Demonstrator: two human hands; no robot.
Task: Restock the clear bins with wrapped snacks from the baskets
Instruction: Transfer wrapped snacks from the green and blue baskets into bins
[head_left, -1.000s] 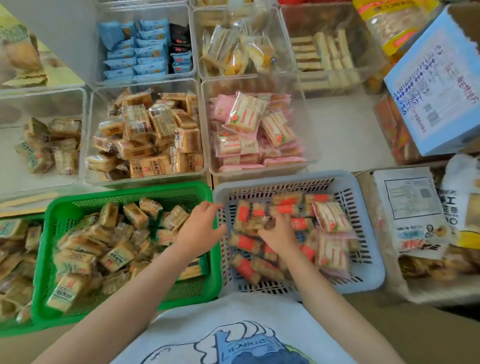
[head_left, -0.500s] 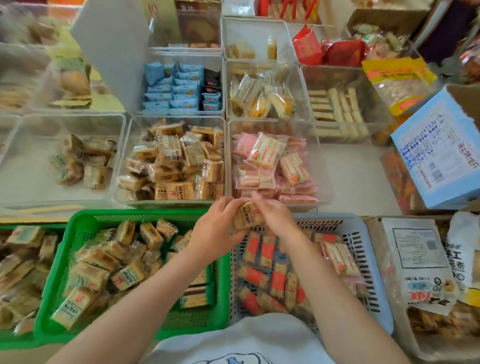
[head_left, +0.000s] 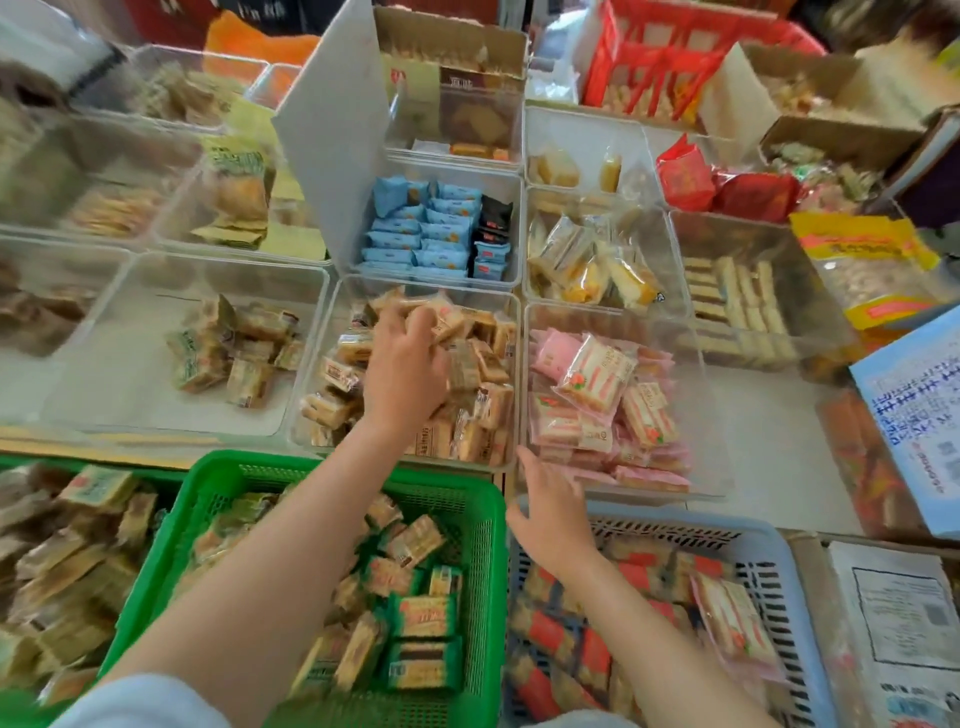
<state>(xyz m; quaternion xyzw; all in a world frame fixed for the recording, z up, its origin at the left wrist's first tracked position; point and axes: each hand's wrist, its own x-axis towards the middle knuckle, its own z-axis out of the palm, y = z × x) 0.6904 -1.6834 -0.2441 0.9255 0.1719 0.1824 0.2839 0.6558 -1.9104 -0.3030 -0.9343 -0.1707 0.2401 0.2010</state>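
Snacks (head_left: 470, 395) in tan wrappers fill the clear bin (head_left: 511, 374) at the middle of the table; that bin serves as the landmark. Far left of it, another clear bin (head_left: 104, 332) holds a small heap of green-printed snacks (head_left: 228, 353). Below and left of the middle bin sits a green basket (head_left: 483, 525) with mixed tan and green-wrapped pieces. The left hand (head_left: 402, 374) reaches over the basket into the middle bin, lying on top of the tan snacks, fingers spread forward among the wrappers at the bin's far side. Motion blur hides whether those fingers hold a piece, so the grip cannot be told. The tan packets are squarish, clear-wrapped, with orange print, heaped loosely at all angles. Just right of the middle bin, a bin of pink snacks (head_left: 597, 379) stands side by side with it. The right hand (head_left: 550, 514) hovers below that pink bin, at the near corner of the middle bin, fingers straight and relaxed, holding nothing. Under its wrist lies a grey basket (head_left: 779, 551) of red-banded packets.
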